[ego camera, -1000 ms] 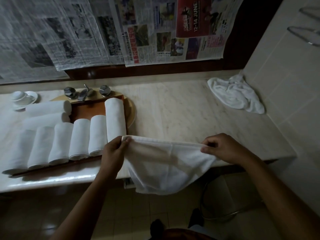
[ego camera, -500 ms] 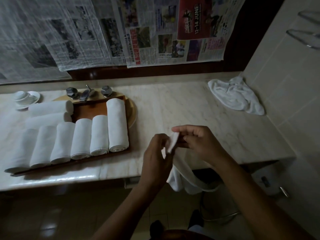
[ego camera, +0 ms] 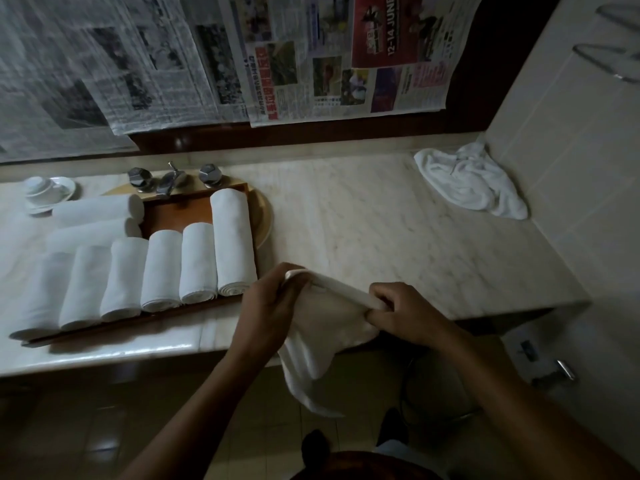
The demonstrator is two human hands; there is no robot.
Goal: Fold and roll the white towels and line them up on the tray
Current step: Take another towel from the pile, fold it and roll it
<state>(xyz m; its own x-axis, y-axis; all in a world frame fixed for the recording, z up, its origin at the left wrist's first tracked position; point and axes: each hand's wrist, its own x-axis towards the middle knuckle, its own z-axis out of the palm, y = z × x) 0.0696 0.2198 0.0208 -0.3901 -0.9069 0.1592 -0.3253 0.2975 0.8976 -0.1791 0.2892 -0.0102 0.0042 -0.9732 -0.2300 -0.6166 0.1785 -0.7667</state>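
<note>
- We hold one white towel (ego camera: pixel 329 327) at lower centre of the frame, over the front edge of the tabletop (ego camera: pixel 381 237). Its lower part hangs free below that edge.
- The left hand (ego camera: pixel 270 306) pinches the upper left end. The right hand (ego camera: pixel 408 313) curls its fingers round the upper right end.
- Risk: the hanging part has no support. If either grip slackens, we judge it would drop towards the floor.
- Risk: the left hand is just beside the nearest of the rolled towels (ego camera: pixel 162 271) on the tray (ego camera: pixel 173 216). A sideways swing could push that roll out of line.
- Obstruction: the tray shows only a small bare patch, hemmed in by rolls, with the faucet (ego camera: pixel 169 178) behind it.
- Also present: a crumpled towel (ego camera: pixel 471 181) at upper right, well apart, and a cup and saucer (ego camera: pixel 41 188) at far left.
</note>
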